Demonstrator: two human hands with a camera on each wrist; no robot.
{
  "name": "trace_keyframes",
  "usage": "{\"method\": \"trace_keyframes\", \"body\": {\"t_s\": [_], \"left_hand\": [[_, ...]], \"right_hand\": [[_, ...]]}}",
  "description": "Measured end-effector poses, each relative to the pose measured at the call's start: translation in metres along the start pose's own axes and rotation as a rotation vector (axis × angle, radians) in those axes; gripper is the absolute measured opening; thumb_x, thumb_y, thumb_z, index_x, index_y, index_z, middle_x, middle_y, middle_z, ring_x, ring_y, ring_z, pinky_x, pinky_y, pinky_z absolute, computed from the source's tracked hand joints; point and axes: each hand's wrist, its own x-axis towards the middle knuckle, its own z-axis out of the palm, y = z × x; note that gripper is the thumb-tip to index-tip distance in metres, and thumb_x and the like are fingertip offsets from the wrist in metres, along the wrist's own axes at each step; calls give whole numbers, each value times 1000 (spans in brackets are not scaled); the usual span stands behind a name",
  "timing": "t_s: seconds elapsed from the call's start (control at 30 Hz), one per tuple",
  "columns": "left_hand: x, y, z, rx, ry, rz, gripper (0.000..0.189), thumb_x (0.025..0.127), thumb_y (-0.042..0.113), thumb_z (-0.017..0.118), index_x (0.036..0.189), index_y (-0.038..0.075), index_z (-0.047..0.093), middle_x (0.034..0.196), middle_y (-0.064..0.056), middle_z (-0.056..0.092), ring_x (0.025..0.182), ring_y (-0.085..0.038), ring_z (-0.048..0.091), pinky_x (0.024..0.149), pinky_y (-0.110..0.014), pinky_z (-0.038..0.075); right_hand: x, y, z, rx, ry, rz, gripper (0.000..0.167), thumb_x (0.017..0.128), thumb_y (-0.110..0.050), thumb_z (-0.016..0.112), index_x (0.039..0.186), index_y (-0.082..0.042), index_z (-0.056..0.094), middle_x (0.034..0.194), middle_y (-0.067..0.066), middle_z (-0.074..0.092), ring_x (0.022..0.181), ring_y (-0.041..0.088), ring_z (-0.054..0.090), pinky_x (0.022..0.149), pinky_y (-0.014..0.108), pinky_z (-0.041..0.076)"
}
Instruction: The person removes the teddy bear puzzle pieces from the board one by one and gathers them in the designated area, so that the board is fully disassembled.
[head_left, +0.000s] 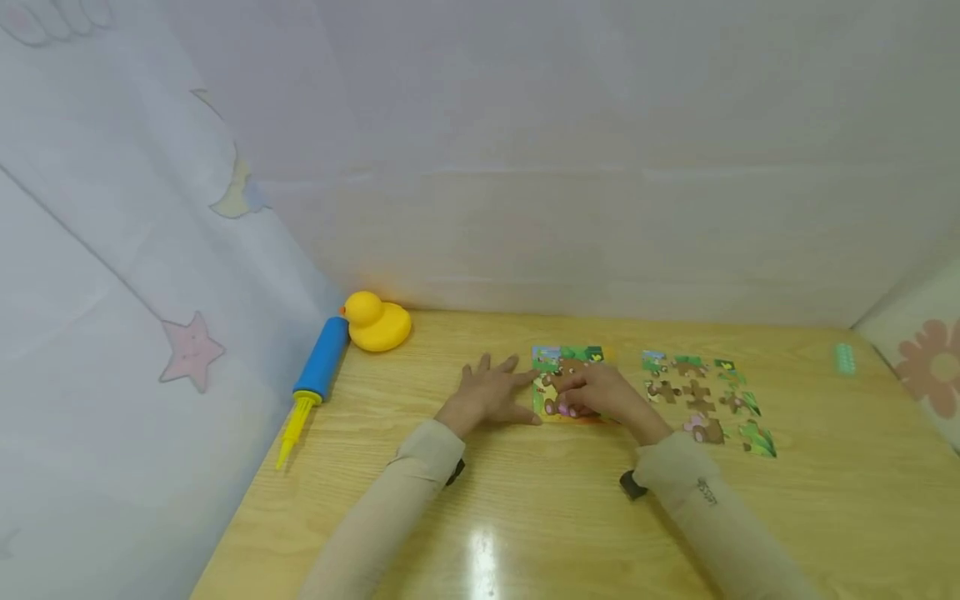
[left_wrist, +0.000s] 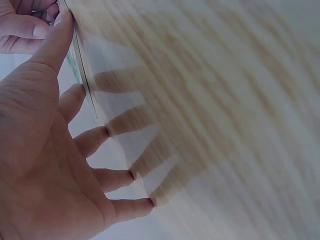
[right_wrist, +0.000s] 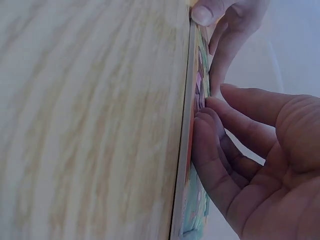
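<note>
A bear puzzle board (head_left: 547, 360) lies flat on the wooden table. At its left edge my left hand (head_left: 490, 395) spreads its fingers, the thumb and index finger touching the board's edge. The other left fingertips rest on the table, plain in the left wrist view on the left hand (left_wrist: 55, 150). Over the board's right part, my right hand (head_left: 603, 392) presses bent fingertips onto the picture. In the right wrist view the right hand (right_wrist: 270, 150) keeps its thumb apart from the fingers, and no piece shows between them. Its fingers hide part of the picture.
Several loose puzzle pieces (head_left: 698, 396) lie in rough rows right of the board. A yellow rubber duck (head_left: 380, 327) and a blue hand pump (head_left: 322, 358) with a yellow nozzle lie at the left. A small green item (head_left: 845, 359) lies far right. White cloth (head_left: 525, 233) rises behind.
</note>
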Motion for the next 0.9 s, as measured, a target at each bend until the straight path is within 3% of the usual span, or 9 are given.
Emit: {"method": "trace_keyframes", "body": {"t_s": [0.63, 0.9], "left_hand": [[1, 0, -1, -32, -26, -20, 88, 83, 74, 65, 158, 45, 29, 171, -5, 18, 154, -53, 8, 118, -75, 13], [4, -2, 3, -15, -20, -25, 88, 83, 76, 62, 158, 47, 26, 172, -3, 16, 155, -51, 8, 119, -75, 14]], "right_hand": [[-3, 1, 6, -41, 114, 25, 19, 99, -18, 67, 111, -9, 77, 100, 6, 76, 73, 13, 68, 67, 29, 58], [-1, -1, 9, 13, 134, 44, 19, 98, -9, 64, 113, -1, 73, 97, 10, 76, 71, 15, 69, 66, 30, 60]]}}
